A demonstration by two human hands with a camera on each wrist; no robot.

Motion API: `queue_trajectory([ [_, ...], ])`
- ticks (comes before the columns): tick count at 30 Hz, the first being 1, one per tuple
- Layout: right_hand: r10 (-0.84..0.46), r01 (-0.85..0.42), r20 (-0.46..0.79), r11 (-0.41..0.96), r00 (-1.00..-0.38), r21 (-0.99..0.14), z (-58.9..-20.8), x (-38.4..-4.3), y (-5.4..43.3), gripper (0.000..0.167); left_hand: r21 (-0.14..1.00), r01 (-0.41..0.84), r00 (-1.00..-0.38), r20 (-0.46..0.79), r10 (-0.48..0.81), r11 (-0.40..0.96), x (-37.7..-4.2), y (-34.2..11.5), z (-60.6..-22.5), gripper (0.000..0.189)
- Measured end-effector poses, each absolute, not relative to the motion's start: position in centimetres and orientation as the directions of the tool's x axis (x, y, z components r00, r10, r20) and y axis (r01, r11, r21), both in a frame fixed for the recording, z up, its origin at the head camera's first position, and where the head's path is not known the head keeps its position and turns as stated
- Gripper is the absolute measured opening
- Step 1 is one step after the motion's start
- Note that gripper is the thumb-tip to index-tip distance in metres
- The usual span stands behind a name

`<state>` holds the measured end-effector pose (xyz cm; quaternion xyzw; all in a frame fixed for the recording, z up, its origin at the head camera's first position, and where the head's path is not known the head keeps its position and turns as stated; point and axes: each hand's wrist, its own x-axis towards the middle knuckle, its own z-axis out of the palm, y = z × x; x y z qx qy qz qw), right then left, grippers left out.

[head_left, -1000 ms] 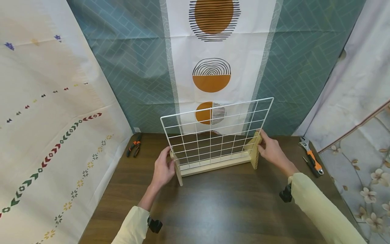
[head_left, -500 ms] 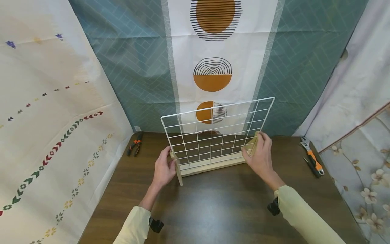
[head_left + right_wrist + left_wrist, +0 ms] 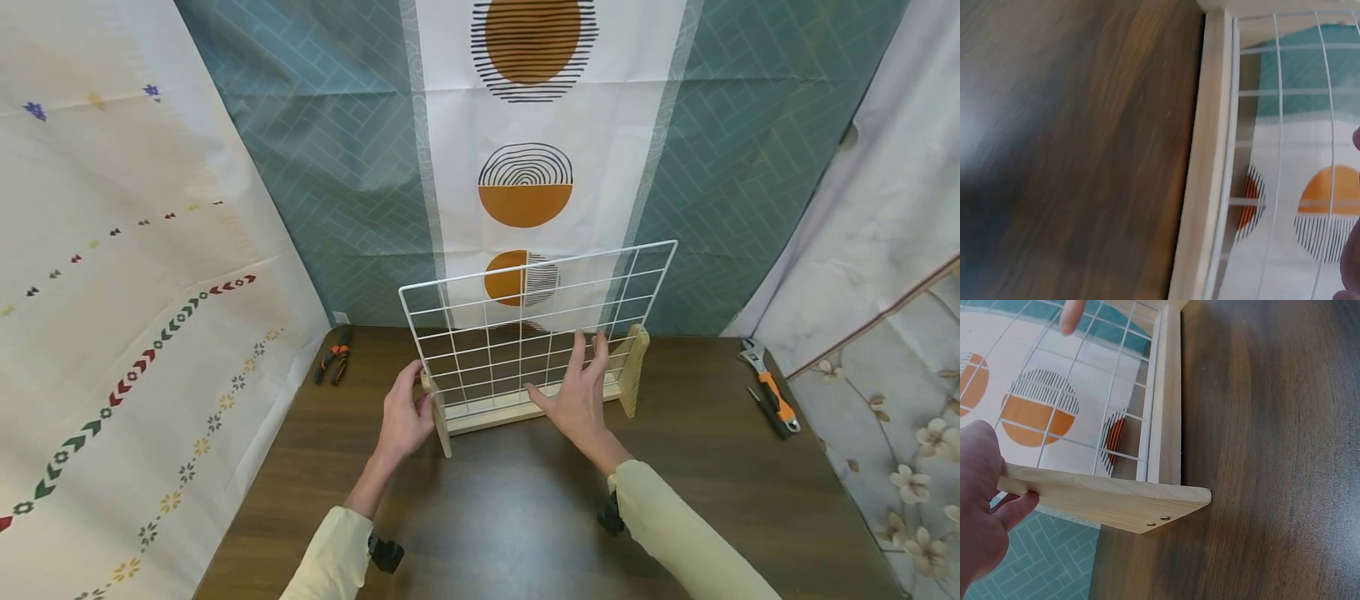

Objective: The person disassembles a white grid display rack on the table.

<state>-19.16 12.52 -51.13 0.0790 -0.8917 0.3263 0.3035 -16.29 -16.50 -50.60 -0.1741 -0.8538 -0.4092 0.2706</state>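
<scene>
A white wire grid stands tilted up in a pale wooden frame on the table. The frame has a low front bar and a side panel at each end. My left hand grips the upper end of the left side panel, thumb on one face and fingers on the other. Two metal screw heads show low on that panel. My right hand, fingers spread and holding nothing, is in front of the grid right of its middle. The right side panel stands free of both hands.
Pliers with orange and black handles lie at the table's back left. At the right edge are an adjustable wrench and a slim black-handled tool. A patterned cloth hangs behind the brown wooden table.
My right hand has let go of the right side panel and moved left along the front of the grid, its fingers spreading. The left hand keeps its grip, and the frame stays in place.
</scene>
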Motion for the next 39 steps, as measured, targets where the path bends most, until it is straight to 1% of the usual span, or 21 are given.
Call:
queue_trajectory([
  [6, 0.066, -0.277, 0.547, 0.808, -0.834, -0.519, -51.0, -19.9, 11.0, 0.133, 0.589, 0.54, -0.779, 0.62, 0.093, 0.601, -16.5, -16.4, -50.8, 0.059],
  [10, 0.062, -0.237, 0.519, 0.84, -0.853, -0.489, -51.1, -20.2, 10.8, 0.136, 0.585, 0.531, -0.785, 0.611, 0.097, 0.613, -16.6, -16.4, -50.8, 0.058],
  [13, 0.062, -0.222, 0.516, 0.855, -0.854, -0.469, -51.3, -20.5, 10.6, 0.138, 0.585, 0.528, -0.787, 0.61, 0.095, 0.616, -16.6, -16.4, -50.8, 0.057],
  [18, 0.06, -0.225, 0.549, 0.871, -0.834, -0.437, -51.8, -20.8, 10.4, 0.14, 0.585, 0.529, -0.785, 0.612, 0.094, 0.614, -16.5, -16.3, -50.7, 0.057],
  [23, 0.057, -0.229, 0.594, 0.89, -0.802, -0.395, -52.4, -21.0, 10.1, 0.137, 0.601, 0.515, -0.799, 0.594, 0.089, 0.612, -16.4, -16.3, -50.8, 0.056],
  [27, 0.056, -0.232, 0.623, 0.899, -0.78, -0.371, -52.7, -21.0, 9.8, 0.135, 0.598, 0.516, -0.798, 0.597, 0.089, 0.614, -16.4, -16.3, -50.9, 0.057],
  [30, 0.061, -0.235, 0.637, 0.899, -0.769, -0.37, -52.8, -21.1, 9.5, 0.136, 0.587, 0.527, -0.788, 0.609, 0.094, 0.614, -16.4, -16.4, -50.9, 0.057],
  [34, 0.071, -0.234, 0.637, 0.894, -0.768, -0.382, -52.8, -21.2, 9.2, 0.136, 0.57, 0.543, -0.771, 0.629, 0.098, 0.616, -16.3, -16.4, -50.9, 0.058],
  [39, 0.079, -0.238, 0.639, 0.888, -0.765, -0.394, -52.8, -21.4, 9.1, 0.132, 0.564, 0.55, -0.764, 0.638, 0.097, 0.616, -16.2, -16.4, -50.7, 0.058],
])
